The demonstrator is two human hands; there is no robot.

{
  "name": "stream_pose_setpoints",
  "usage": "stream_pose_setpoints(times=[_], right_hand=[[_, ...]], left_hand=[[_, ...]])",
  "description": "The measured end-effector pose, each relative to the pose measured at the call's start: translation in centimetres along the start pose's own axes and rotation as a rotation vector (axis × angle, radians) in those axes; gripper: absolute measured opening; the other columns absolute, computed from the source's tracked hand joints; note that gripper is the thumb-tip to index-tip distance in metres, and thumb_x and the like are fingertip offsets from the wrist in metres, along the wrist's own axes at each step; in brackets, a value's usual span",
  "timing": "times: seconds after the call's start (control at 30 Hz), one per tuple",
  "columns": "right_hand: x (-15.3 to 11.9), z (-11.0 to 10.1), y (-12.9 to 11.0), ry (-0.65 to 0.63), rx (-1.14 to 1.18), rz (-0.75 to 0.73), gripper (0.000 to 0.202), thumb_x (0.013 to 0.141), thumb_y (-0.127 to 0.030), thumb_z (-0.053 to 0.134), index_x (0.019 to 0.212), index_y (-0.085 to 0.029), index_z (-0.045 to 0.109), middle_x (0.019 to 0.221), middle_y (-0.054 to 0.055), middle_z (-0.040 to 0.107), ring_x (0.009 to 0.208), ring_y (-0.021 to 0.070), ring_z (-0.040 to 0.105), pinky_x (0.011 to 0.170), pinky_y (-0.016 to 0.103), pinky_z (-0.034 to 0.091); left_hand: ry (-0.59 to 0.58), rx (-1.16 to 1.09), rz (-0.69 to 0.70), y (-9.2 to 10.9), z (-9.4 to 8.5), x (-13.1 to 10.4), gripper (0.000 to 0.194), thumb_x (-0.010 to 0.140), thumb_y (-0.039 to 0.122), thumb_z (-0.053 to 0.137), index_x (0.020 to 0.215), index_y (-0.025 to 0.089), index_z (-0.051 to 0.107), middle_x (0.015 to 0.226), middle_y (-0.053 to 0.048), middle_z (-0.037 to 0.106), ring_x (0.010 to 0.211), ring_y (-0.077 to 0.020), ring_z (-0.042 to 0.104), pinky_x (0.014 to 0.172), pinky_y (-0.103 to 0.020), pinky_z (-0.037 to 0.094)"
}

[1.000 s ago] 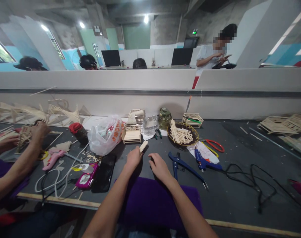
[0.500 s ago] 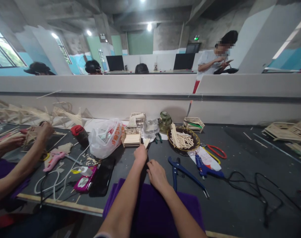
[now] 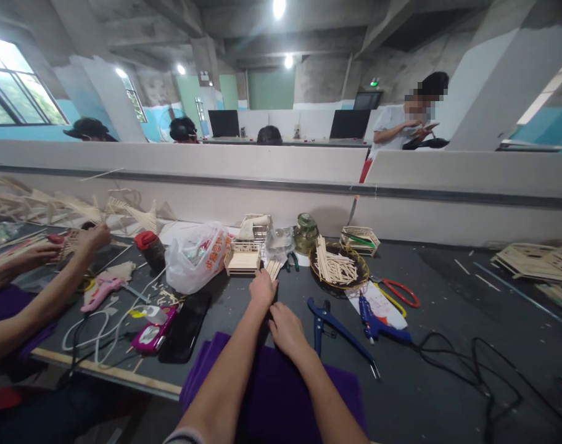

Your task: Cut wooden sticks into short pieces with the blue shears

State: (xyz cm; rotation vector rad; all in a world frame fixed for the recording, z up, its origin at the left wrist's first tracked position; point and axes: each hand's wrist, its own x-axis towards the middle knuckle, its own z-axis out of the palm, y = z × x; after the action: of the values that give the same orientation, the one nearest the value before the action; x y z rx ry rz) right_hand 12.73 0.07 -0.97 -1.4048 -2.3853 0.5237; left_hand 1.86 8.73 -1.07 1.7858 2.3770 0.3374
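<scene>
1. Your left hand [image 3: 262,290] is closed around one end of a small bundle of wooden sticks [image 3: 274,269], just in front of the clear plastic packaging [image 3: 279,240].
2. Your right hand [image 3: 286,328] is loosely open, fingers bent, just beside your left wrist and nearer to you.
3. The slatted wooden model [image 3: 243,260] sits just left of the bundle; the white plastic bag [image 3: 192,262] is farther left.
4. To the right, the wicker basket [image 3: 314,273] holds many loose sticks [image 3: 336,264], with the green jar [image 3: 305,234] behind its left side.
5. The blue cutter [image 3: 343,327] lies right of your right hand, and the blue glue gun [image 3: 377,324] lies beyond it on a printed paper [image 3: 386,303].
6. At far left, another person's hands [image 3: 94,237] hold a wooden frame.
</scene>
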Motion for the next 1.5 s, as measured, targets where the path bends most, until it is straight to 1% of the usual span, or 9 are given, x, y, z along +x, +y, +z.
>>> stream_pose_setpoints(times=[0.13, 0.27, 0.4, 0.5, 0.77, 0.9, 1.07, 1.27, 1.5], right_hand=[[-0.3, -1.1, 0.3, -0.038, 0.157, -0.014, 0.023, 0.088, -0.02, 0.047, 0.108, -0.021, 0.058, 0.108, 0.006, 0.063, 0.102, 0.0191, 0.058, 0.085, 0.027, 0.042], [-0.7, -2.6, 1.0, 0.024, 0.279, -0.041, 0.025, 0.09, -0.021, 0.044, 0.109, -0.021, 0.059, 0.109, 0.006, 0.064, 0.102, 0.0177, 0.059, 0.088, 0.026, 0.041], [-1.1, -4.1, 2.8, 0.07, 0.301, -0.028, 0.026, 0.089, -0.022, 0.043, 0.109, -0.02, 0.06, 0.107, 0.007, 0.065, 0.101, 0.0179, 0.059, 0.088, 0.027, 0.042], [-1.4, -4.5, 4.3, 0.09, 0.234, 0.072, 0.027, 0.089, -0.023, 0.043, 0.11, -0.019, 0.06, 0.105, 0.008, 0.065, 0.1, 0.019, 0.06, 0.087, 0.028, 0.042], [0.3, -2.9, 4.0, -0.03, 0.064, 0.175, 0.022, 0.087, -0.022, 0.049, 0.105, -0.021, 0.062, 0.101, 0.005, 0.068, 0.097, 0.0174, 0.062, 0.083, 0.024, 0.041], [2.6, -2.1, 3.2, -0.046, 0.022, 0.208, 0.021, 0.086, -0.022, 0.052, 0.104, -0.022, 0.064, 0.102, 0.005, 0.068, 0.1, 0.0171, 0.061, 0.083, 0.024, 0.039], [5.2, -0.7, 2.5, -0.05, -0.031, 0.271, 0.018, 0.086, -0.027, 0.054, 0.101, -0.021, 0.064, 0.099, 0.006, 0.067, 0.095, 0.0175, 0.061, 0.077, 0.025, 0.039], [7.7, 0.6, 1.8, -0.023, -0.063, 0.315, 0.036, 0.081, -0.036, 0.063, 0.112, -0.019, 0.059, 0.107, 0.01, 0.061, 0.099, 0.0211, 0.059, 0.078, 0.028, 0.04], [9.5, 0.6, 2.9, -0.033, 0.021, 0.331, 0.023, 0.085, -0.027, 0.056, 0.105, -0.02, 0.065, 0.099, 0.006, 0.067, 0.092, 0.0158, 0.062, 0.073, 0.021, 0.039]], left_hand=[[0.049, 0.018, 0.072, -0.8, 0.1, -0.4, 0.048, 0.081, 0.048, 0.056, 0.114, 0.013, 0.05, 0.114, -0.017, 0.052, 0.106, -0.0299, 0.055, 0.079, -0.037, 0.047], [0.083, -0.009, 0.124, -1.8, 0.1, -1.0, 0.051, 0.08, 0.049, 0.057, 0.117, 0.015, 0.049, 0.116, -0.016, 0.052, 0.112, -0.0308, 0.047, 0.081, -0.036, 0.045], [0.109, -0.068, 0.163, -3.0, 0.1, -2.1, 0.043, 0.084, 0.042, 0.053, 0.12, 0.017, 0.049, 0.116, -0.014, 0.053, 0.108, -0.0274, 0.048, 0.082, -0.034, 0.043], [0.171, -0.149, 0.197, -4.1, 0.2, -2.8, 0.035, 0.087, 0.031, 0.049, 0.119, 0.019, 0.051, 0.114, -0.012, 0.055, 0.107, -0.0245, 0.049, 0.086, -0.034, 0.042], [0.278, -0.446, 0.152, -5.5, 1.1, -2.9, 0.022, 0.084, 0.021, 0.048, 0.102, 0.019, 0.061, 0.103, -0.008, 0.064, 0.1, -0.0218, 0.056, 0.091, -0.034, 0.042], [0.335, -0.649, 0.043, -5.6, 1.5, -2.7, 0.017, 0.083, 0.021, 0.047, 0.09, 0.019, 0.062, 0.093, -0.005, 0.066, 0.093, -0.0195, 0.059, 0.088, -0.032, 0.045], [0.359, -0.913, -0.092, -5.7, 2.5, -2.5, 0.018, 0.083, 0.024, 0.044, 0.091, 0.017, 0.059, 0.089, -0.006, 0.066, 0.081, -0.0172, 0.061, 0.077, -0.029, 0.049], [0.34, -0.963, -0.127, -6.5, 3.4, -1.5, 0.025, 0.076, 0.012, 0.044, 0.097, 0.018, 0.056, 0.103, -0.007, 0.064, 0.096, -0.0167, 0.061, 0.087, -0.03, 0.048], [0.305, -1.005, -0.133, -6.9, 3.7, -0.8, 0.027, 0.077, 0.011, 0.043, 0.099, 0.019, 0.056, 0.104, -0.007, 0.065, 0.097, -0.0168, 0.061, 0.089, -0.031, 0.049]])
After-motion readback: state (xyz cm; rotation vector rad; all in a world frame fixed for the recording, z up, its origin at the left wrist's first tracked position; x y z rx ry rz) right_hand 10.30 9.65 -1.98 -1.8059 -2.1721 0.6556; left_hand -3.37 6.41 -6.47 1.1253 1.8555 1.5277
